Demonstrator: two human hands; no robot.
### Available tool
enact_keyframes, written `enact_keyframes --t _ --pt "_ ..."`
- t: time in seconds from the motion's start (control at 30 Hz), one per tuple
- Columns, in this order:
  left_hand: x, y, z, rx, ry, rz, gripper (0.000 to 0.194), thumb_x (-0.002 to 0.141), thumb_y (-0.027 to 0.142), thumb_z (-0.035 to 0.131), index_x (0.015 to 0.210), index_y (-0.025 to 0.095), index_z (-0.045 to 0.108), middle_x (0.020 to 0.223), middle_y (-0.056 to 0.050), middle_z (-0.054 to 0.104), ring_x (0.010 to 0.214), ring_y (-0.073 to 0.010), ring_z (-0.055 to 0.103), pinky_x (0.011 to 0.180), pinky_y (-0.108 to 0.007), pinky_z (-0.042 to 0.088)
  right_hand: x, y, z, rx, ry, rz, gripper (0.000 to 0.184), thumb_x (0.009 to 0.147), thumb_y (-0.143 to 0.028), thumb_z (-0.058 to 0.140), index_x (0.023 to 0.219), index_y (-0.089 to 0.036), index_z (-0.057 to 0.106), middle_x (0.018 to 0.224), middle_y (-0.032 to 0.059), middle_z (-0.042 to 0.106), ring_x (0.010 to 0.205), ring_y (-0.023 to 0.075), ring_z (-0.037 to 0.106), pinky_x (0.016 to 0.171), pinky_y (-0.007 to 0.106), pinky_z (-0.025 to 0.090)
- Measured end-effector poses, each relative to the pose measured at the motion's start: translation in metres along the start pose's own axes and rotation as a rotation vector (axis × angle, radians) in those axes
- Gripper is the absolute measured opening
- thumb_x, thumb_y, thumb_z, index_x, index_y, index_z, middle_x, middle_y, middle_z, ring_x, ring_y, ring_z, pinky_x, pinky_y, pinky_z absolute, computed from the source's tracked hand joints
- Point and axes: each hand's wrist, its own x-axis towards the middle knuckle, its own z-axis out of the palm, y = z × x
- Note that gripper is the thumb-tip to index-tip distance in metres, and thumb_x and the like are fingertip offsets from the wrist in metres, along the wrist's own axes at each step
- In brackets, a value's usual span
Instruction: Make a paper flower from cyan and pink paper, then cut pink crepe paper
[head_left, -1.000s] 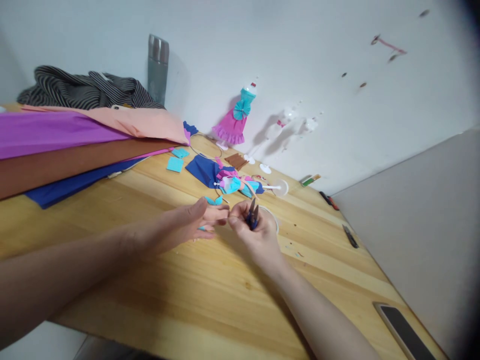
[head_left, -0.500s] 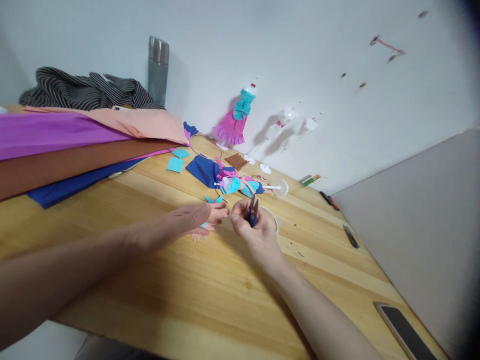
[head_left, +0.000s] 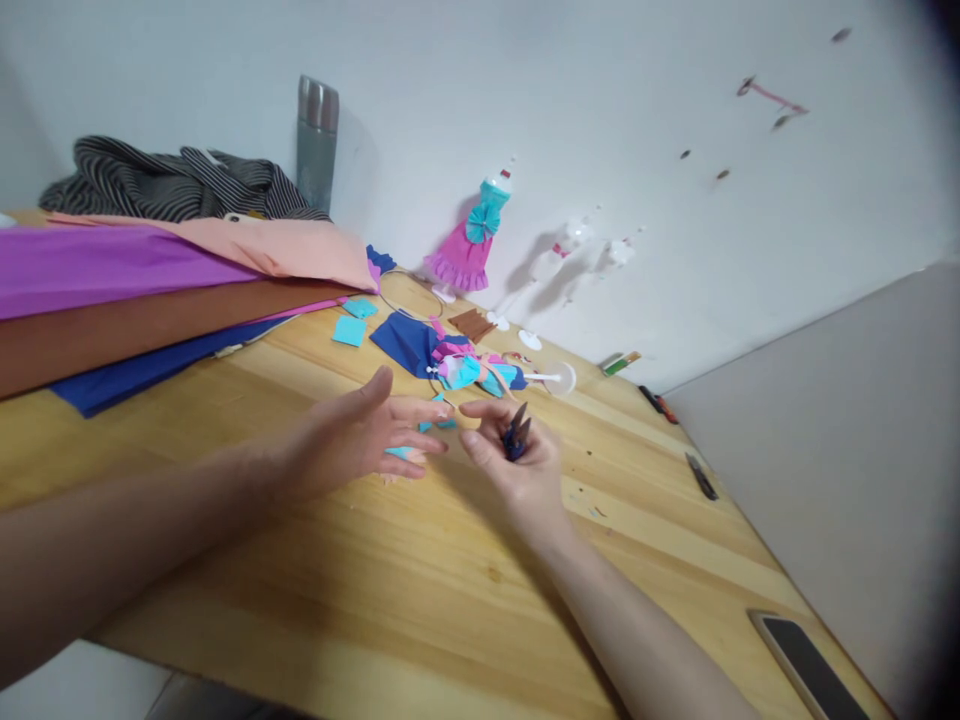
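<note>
My left hand (head_left: 375,435) is open above the table, its thumb raised and fingers spread toward my right hand. Something small and whitish sits at its index fingertip, too small to name. My right hand (head_left: 517,460) holds small scissors (head_left: 517,435) with dark blue handles in its palm, blades pointing up, while its thumb and index finger are apart. Beneath and behind my left fingers lie blue paper pieces (head_left: 405,455) and pale pink scraps (head_left: 388,479), partly hidden. Just beyond the hands a small dress form (head_left: 465,372) in blue and pink paper lies on its side.
Large coloured paper sheets (head_left: 150,310) and striped cloth (head_left: 187,185) lie at left, beside a grey bottle (head_left: 316,150). A dressed form (head_left: 469,235) and white forms (head_left: 559,255) stand by the wall. A cutter (head_left: 701,477) and phone (head_left: 814,660) lie at right.
My left hand has turned and spread its fingers, thumb lifting. My right thumb and index finger have parted from their pinch, with the scissors still in the palm.
</note>
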Motion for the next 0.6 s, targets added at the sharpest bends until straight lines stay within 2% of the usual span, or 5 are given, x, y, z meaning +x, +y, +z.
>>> enact_keyframes --t 0.13,0.3,0.4,0.47,0.6 --pt "-0.001 -0.001 0.002 -0.028 -0.058 -0.007 0.082 0.079 0.078 0.037 0.124 0.013 0.06 0.136 -0.016 0.051 0.127 -0.0335 0.038 0.099 -0.044 0.033 -0.003 -0.006 0.006 -0.165 0.01 -0.14 0.009 0.081 -0.018 0.061 0.087 -0.02 0.068 0.053 -0.0073 0.043 0.045 0.0074 0.037 0.045 0.022 0.032" --pt "-0.003 0.005 0.012 0.053 -0.132 -0.006 0.085 0.083 0.077 0.025 0.13 0.013 0.057 0.143 -0.016 0.045 0.131 -0.0357 0.033 0.101 -0.047 0.029 -0.004 0.002 0.004 -0.345 -0.001 -0.431 0.016 0.081 -0.011 0.057 0.088 -0.021 0.067 0.062 -0.0019 0.061 0.049 0.01 0.051 0.051 0.024 0.042" --pt "-0.002 0.004 0.012 0.113 -0.162 -0.031 0.089 0.081 0.08 0.022 0.134 0.016 0.054 0.144 -0.014 0.046 0.131 -0.0345 0.034 0.102 -0.046 0.029 -0.004 0.002 0.002 -0.381 -0.034 -0.515 0.02 0.078 -0.008 0.052 0.085 -0.021 0.066 0.062 -0.0011 0.063 0.051 0.011 0.055 0.053 0.024 0.043" --pt "0.0 -0.001 0.008 0.157 -0.135 -0.052 0.09 0.076 0.084 0.027 0.135 0.021 0.054 0.147 -0.011 0.043 0.132 -0.0352 0.033 0.102 -0.046 0.031 -0.003 -0.001 0.002 -0.353 -0.046 -0.452 0.017 0.078 -0.01 0.053 0.08 -0.02 0.066 0.059 -0.0022 0.06 0.048 0.0099 0.051 0.05 0.023 0.041" --pt "0.002 -0.013 0.0 0.307 -0.012 -0.003 0.085 0.079 0.082 0.023 0.133 0.026 0.057 0.155 -0.007 0.031 0.132 -0.0375 0.035 0.099 -0.046 0.036 0.001 -0.01 0.002 -0.183 -0.074 -0.104 0.01 0.079 -0.021 0.057 0.07 -0.018 0.062 0.05 -0.0055 0.046 0.044 0.008 0.038 0.043 0.022 0.031"
